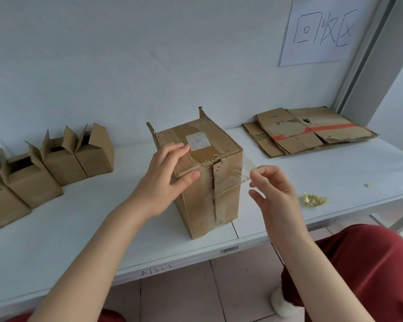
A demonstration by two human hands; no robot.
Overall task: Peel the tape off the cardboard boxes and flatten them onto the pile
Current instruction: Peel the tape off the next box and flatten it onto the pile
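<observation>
Here, clear tape [243,171] (crinkled), frayed box [228,205]

On the white shelf [102,217] a tall box [207,182] stands in the middle. Along the left side sit small open boxes [56,168]. At the back right lies flat cardboard [307,131]. A tape ball [314,199] lies by the front edge.
</observation>
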